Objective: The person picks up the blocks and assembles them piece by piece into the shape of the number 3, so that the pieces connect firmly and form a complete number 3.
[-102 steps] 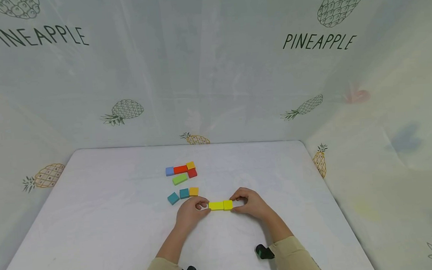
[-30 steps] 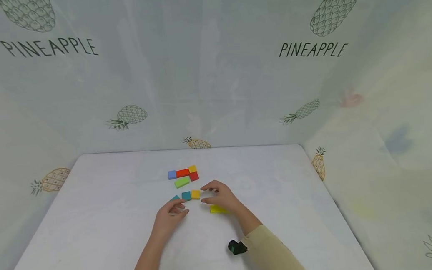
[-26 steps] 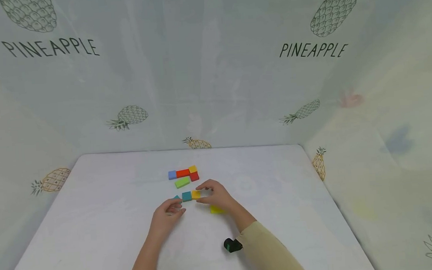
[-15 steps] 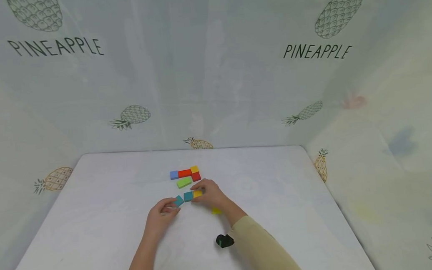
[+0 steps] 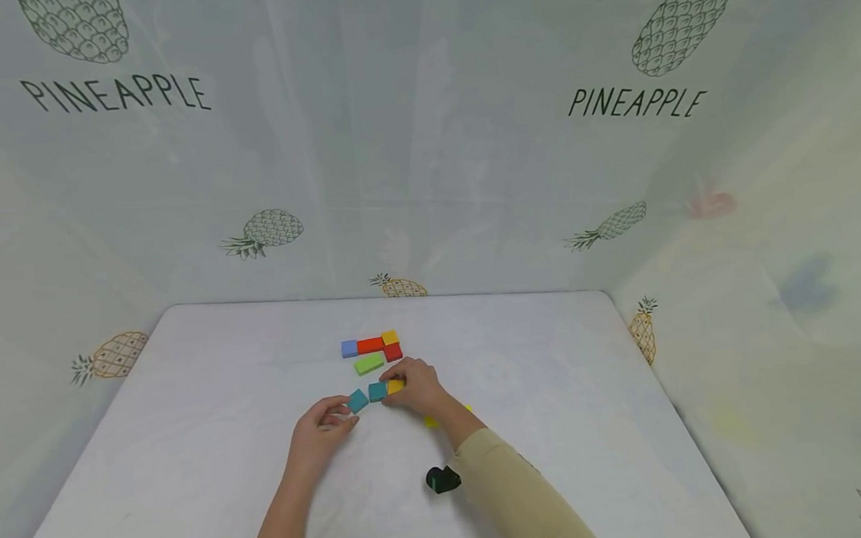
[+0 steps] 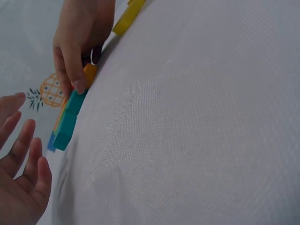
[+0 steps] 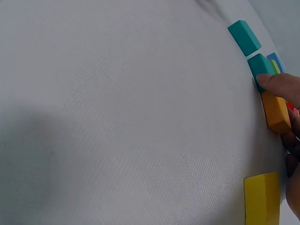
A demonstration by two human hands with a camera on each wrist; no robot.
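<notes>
My right hand [image 5: 418, 391] pinches a teal block [image 5: 377, 392] near its joint with an orange-yellow block [image 5: 397, 385]; the thumb lies on the teal side in the right wrist view. Its palm arches over the orange-yellow block. A second teal block [image 5: 357, 402] sits tilted just left of the first, with a narrow gap between them [image 7: 244, 38]. My left hand [image 5: 318, 431] is beside this second block, thumb and fingers spread apart; the left wrist view shows the fingers [image 6: 22, 145] clear of it. Yellow blocks [image 5: 430, 422] lie partly hidden under my right forearm.
Behind the teal blocks lie a light green block [image 5: 369, 364], a blue block [image 5: 349, 349], a long red block [image 5: 370, 346], an orange block [image 5: 390, 338] and a dark red block [image 5: 394, 352]. All rest on a white-covered table [image 5: 188, 453], backed by a pineapple-print curtain [image 5: 421, 136].
Both hands have left the yellow blocks and moved left. My right hand has reached over the orange-yellow block and taken hold of the teal one; my left hand has drawn back beside the tilted teal block.
</notes>
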